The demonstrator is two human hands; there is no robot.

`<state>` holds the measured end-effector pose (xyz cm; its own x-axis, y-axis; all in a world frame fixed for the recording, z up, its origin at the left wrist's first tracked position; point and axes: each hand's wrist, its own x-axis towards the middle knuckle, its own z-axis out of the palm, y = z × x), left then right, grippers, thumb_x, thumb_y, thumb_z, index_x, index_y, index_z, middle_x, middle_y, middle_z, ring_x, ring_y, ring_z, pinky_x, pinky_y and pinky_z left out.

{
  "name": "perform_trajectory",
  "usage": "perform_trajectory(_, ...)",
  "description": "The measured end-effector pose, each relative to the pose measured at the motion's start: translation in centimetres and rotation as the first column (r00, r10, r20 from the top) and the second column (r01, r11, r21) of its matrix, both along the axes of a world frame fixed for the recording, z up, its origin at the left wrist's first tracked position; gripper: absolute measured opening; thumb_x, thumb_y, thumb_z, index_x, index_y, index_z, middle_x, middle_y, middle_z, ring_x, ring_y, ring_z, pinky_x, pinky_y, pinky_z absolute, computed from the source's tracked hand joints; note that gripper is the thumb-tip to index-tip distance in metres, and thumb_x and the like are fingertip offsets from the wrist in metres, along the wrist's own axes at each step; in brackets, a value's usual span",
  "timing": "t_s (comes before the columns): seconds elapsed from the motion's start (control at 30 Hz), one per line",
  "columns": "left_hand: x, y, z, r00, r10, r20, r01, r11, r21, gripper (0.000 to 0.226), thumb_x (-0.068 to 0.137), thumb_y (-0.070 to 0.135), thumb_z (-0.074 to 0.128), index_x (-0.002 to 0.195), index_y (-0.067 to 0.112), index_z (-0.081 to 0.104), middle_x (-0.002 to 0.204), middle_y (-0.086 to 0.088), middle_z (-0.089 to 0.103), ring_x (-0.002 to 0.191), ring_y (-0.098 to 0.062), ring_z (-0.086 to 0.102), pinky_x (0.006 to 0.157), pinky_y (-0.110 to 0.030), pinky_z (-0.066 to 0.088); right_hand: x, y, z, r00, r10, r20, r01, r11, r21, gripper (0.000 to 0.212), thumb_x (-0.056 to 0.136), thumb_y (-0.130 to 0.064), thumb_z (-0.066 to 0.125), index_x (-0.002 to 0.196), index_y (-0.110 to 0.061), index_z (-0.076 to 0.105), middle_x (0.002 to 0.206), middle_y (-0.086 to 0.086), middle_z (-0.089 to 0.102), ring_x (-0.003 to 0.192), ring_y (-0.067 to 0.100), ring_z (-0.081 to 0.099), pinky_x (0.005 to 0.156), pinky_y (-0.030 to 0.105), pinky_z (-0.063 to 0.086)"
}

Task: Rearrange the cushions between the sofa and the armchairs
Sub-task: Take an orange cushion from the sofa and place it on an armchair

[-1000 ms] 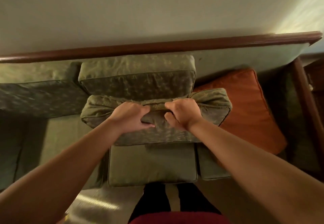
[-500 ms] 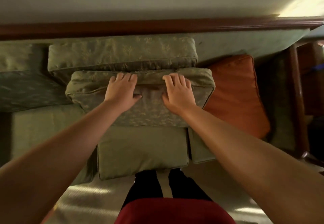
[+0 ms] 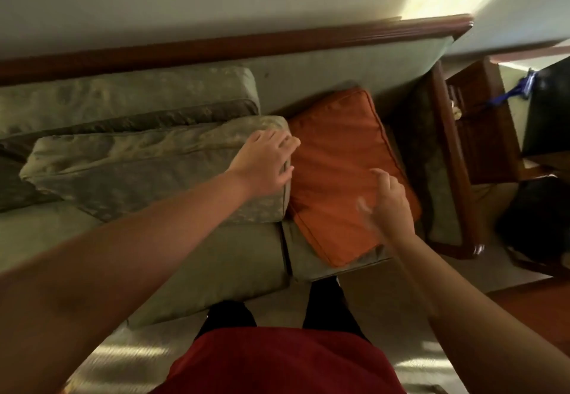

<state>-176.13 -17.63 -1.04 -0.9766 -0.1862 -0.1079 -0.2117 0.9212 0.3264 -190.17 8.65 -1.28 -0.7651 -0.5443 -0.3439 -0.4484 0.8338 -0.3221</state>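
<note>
A green patterned cushion (image 3: pixel 138 174) lies propped on the sofa seat (image 3: pixel 216 270), leaning against a second green cushion (image 3: pixel 129 97) at the backrest. My left hand (image 3: pixel 265 159) rests flat on its right end, fingers spread, holding nothing. An orange cushion (image 3: pixel 339 159) lies tilted at the sofa's right end, against the armrest (image 3: pixel 431 159). My right hand (image 3: pixel 388 199) hovers over the orange cushion's right side, blurred, fingers loosely curled with the index finger out. It grips nothing.
A dark wooden rail (image 3: pixel 234 45) tops the sofa back along the wall. A wooden side table (image 3: pixel 481 125) stands to the right of the armrest, with a dark object (image 3: pixel 536 215) on the floor beside it. My legs stand against the sofa front.
Both hands let go of the green cushion's top edge. My view swung right. My left hand slid to the cushion's right end and my right hand moved over the orange cushion.
</note>
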Motion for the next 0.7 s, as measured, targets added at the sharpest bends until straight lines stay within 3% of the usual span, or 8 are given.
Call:
perform_trajectory(0.17,-10.0,7.5,-3.7,0.985,-0.147,0.095,0.150,0.988,-0.032,0.053,0.087,0.043,0.056,0.134,0.018,0.053,0.128,-0.006,0.057,0.111,-0.026,0.055,0.092,-0.043,0.047,-7.8,4.8,-3.4,0.995,-0.069,0.078,0.074,0.995,-0.065,0.067,0.091,-0.039,0.071,0.148,-0.026,0.038,0.138,0.002,0.053,0.126,0.024,0.052,0.102,0.046,0.051)
perform_trajectory(0.37,-25.4,12.6,-11.9,0.929,-0.243,0.280,0.285,0.951,-0.117,0.063,0.087,0.038,0.060,0.146,0.019,0.045,0.142,-0.006,0.050,0.123,-0.027,0.052,0.102,-0.043,0.044,-17.9,9.1,-11.9,0.979,-0.127,0.159,0.125,0.992,0.021,0.083,0.086,-0.059,0.068,0.154,-0.024,0.036,0.150,0.003,0.048,0.135,0.026,0.048,0.106,0.049,0.049)
perform_trajectory(0.47,-30.9,13.0,-15.1,0.902,-0.287,0.323,0.349,0.924,-0.154,0.080,0.081,0.043,0.067,0.152,0.020,0.037,0.153,-0.006,0.042,0.136,-0.028,0.043,0.114,-0.047,0.033,-20.7,9.2,-15.9,0.972,-0.136,0.193,0.110,0.984,0.139,0.097,0.083,-0.073,0.065,0.158,-0.024,0.028,0.158,0.006,0.040,0.143,0.029,0.040,0.113,0.050,0.042)
perform_trajectory(0.57,-34.8,12.6,-18.4,0.824,-0.323,0.465,0.477,0.838,-0.263,0.106,0.073,0.060,0.073,0.158,0.019,0.025,0.162,-0.006,0.031,0.150,-0.029,0.027,0.121,-0.057,0.010,-23.0,8.2,-19.8,0.943,-0.175,0.282,0.102,0.962,0.253,0.128,0.067,-0.092,0.063,0.163,-0.023,0.016,0.167,0.009,0.027,0.152,0.034,0.028,0.121,0.055,0.030)
perform_trajectory(0.63,-36.1,12.7,-20.3,0.749,-0.332,0.573,0.570,0.763,-0.304,0.115,0.066,0.073,0.072,0.157,0.017,0.029,0.157,-0.006,0.039,0.148,-0.029,0.030,0.120,-0.060,0.003,-23.6,7.5,-22.1,0.908,-0.181,0.378,0.069,0.954,0.292,0.140,0.056,-0.097,0.066,0.164,-0.022,0.016,0.167,0.011,0.026,0.152,0.036,0.028,0.122,0.057,0.028)
perform_trajectory(0.7,-36.5,13.2,-21.6,0.719,-0.327,0.613,0.601,0.736,-0.311,0.115,0.061,0.079,0.072,0.152,0.016,0.037,0.148,-0.007,0.048,0.140,-0.029,0.040,0.121,-0.058,0.008,-23.2,7.4,-24.0,0.900,-0.192,0.391,0.081,0.956,0.282,0.144,0.052,-0.095,0.070,0.163,-0.019,0.018,0.165,0.014,0.030,0.150,0.037,0.032,0.120,0.058,0.030)
